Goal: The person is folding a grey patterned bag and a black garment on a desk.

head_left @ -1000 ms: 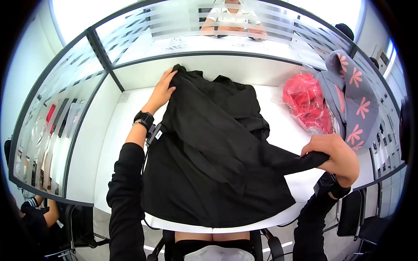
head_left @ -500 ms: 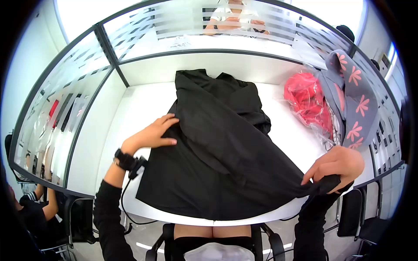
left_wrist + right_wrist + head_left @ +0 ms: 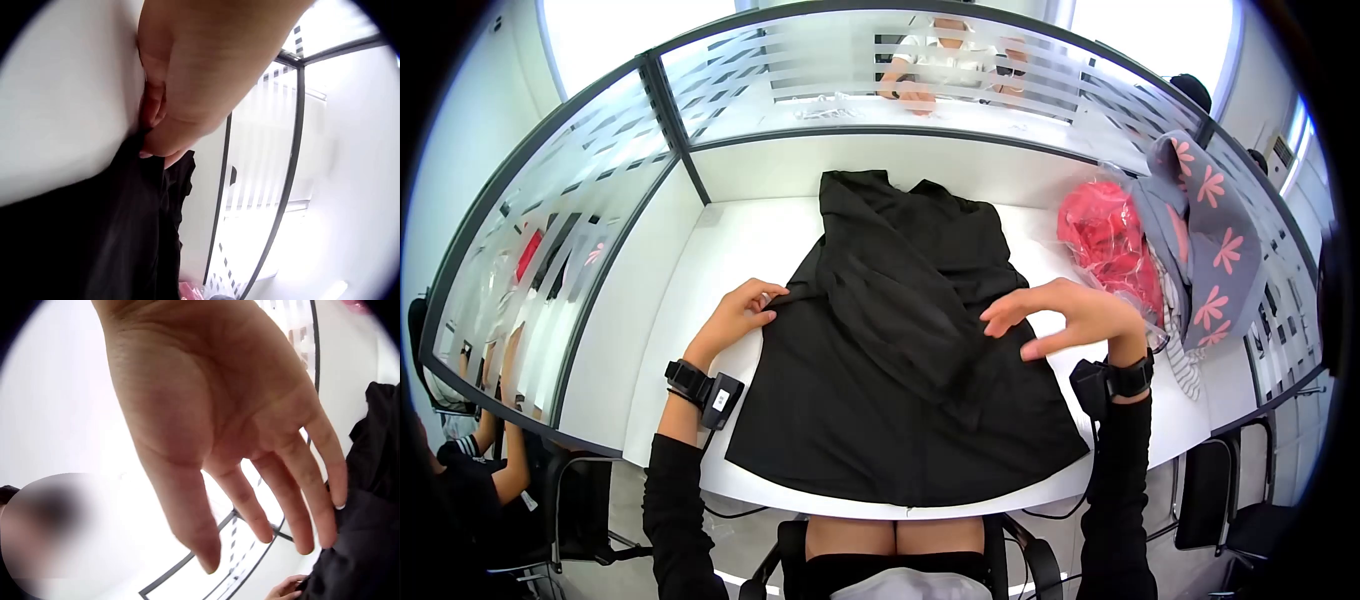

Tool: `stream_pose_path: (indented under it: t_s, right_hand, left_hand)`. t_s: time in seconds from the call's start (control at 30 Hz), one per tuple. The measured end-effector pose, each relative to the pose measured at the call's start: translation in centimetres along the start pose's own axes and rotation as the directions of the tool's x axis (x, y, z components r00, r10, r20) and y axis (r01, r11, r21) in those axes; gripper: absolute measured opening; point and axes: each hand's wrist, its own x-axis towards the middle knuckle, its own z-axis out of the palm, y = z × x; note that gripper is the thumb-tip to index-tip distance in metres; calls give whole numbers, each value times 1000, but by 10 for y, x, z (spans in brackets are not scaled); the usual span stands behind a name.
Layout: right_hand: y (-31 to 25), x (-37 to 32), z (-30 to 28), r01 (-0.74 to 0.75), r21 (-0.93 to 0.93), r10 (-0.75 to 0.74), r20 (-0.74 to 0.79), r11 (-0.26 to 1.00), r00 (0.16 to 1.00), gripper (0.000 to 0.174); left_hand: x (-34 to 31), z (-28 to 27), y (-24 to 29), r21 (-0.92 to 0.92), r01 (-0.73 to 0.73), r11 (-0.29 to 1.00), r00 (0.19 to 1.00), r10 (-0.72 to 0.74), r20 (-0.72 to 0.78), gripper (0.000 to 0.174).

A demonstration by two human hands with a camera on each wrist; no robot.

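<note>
A black long-sleeved garment lies spread on the white table, its hem toward the person and a sleeve folded across its front. At its left edge my left hand pinches the cloth between thumb and fingers; the left wrist view shows the fingertips closed on a dark fold. My right hand hovers over the garment's right side, fingers extended and apart. In the right wrist view its palm faces the camera with nothing in it.
A red item in clear plastic lies at the table's right side, beside a grey cloth with pink flowers. Low partitions with striped glass surround the table. Another person sits beyond the back partition.
My right hand has let go of the sleeve end, which now lies folded in over the garment. The left hand has come down from the upper left to the garment's side edge.
</note>
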Motion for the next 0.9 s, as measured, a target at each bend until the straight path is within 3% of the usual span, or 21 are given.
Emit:
stream_pose_path:
  t_s: [0.07, 0.2, 0.3, 0.4, 0.53, 0.67, 0.77, 0.83, 0.9]
  right_hand:
    - [18, -1, 1, -161, 60, 165, -86, 985, 983, 40]
    - [84, -6, -1, -292, 247, 347, -220, 924, 912, 30]
    - [116, -6, 6, -271, 263, 354, -359, 926, 863, 26]
    - [140, -8, 14, -169, 408, 375, -503, 897, 779, 20]
    - [152, -15, 17, -144, 503, 435, -527, 852, 730, 13]
    - [161, -10, 25, -52, 347, 291, -685, 936, 668, 21]
    - [157, -8, 26, -192, 218, 290, -685, 957, 668, 32]
    - [140, 1, 30, -276, 118, 279, -688, 954, 670, 39]
    - [140, 6, 33, -263, -63, 145, -702, 963, 697, 42]
  left_hand:
    - [-2, 2, 0, -50, 24, 998, 1000, -25, -6, 33]
    - [-2, 4, 3, 68, 7, 998, 1000, -7, -6, 26]
    - [-1, 2, 2, 113, -10, 994, 1000, 10, -2, 17]
    - [-6, -6, 2, 133, 11, 991, 1000, -14, 24, 11]
    - [-11, -17, 3, 114, 67, 991, 997, -71, 36, 8]
    - [-12, -24, -10, 28, 116, 993, 993, -116, -8, 9]
    - [-11, -20, -7, 21, 155, 988, 987, -154, -41, 22]
    - [-10, -9, 11, 59, 59, 997, 997, -56, -53, 27]
    - [-8, -5, 12, 109, -30, 994, 998, 35, -52, 40]
